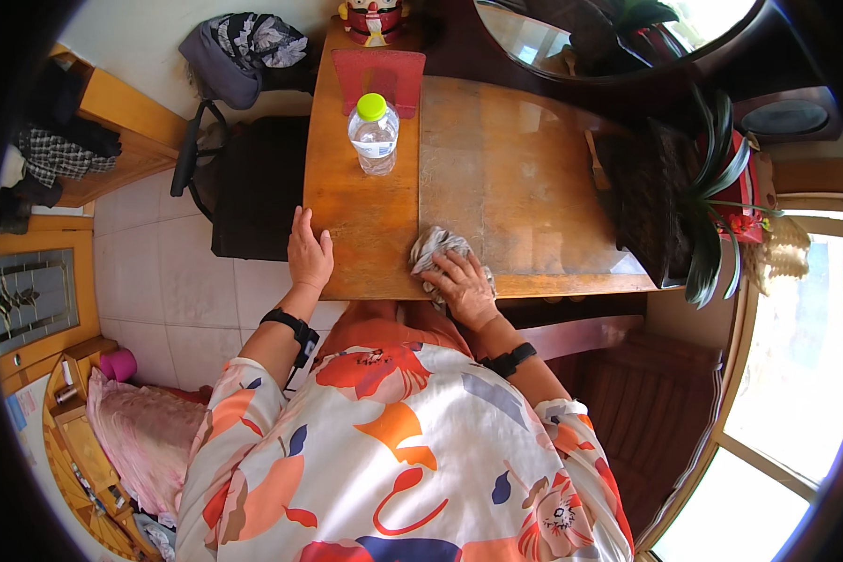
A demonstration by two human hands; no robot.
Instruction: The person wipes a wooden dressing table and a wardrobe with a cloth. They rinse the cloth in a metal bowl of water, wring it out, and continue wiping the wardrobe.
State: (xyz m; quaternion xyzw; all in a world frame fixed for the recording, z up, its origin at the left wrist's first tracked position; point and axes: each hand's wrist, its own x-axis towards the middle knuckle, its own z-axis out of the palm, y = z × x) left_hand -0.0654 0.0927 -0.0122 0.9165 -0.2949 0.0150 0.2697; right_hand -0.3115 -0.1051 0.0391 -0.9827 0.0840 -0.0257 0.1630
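Observation:
My right hand (464, 286) presses down on a crumpled grey-and-white cloth (432, 244) at the near edge of a wooden tabletop (362, 218). Its fingers are spread over the cloth, which bulges out on both sides. My left hand (309, 253) rests at the table's left corner edge, holding nothing, with the thumb apart from the fingers. Beyond it stands a clear plastic bottle (374, 140) with a lime-green cap. A clear sheet (534, 183) covers the right part of the tabletop.
A red panel (386, 74) and a nutcracker figure (374, 21) stand at the back. A dark planter (650, 204) with a long-leaved plant (709, 204) occupies the right end, a brush (597, 161) beside it. A black chair (260, 190) stands left of the table.

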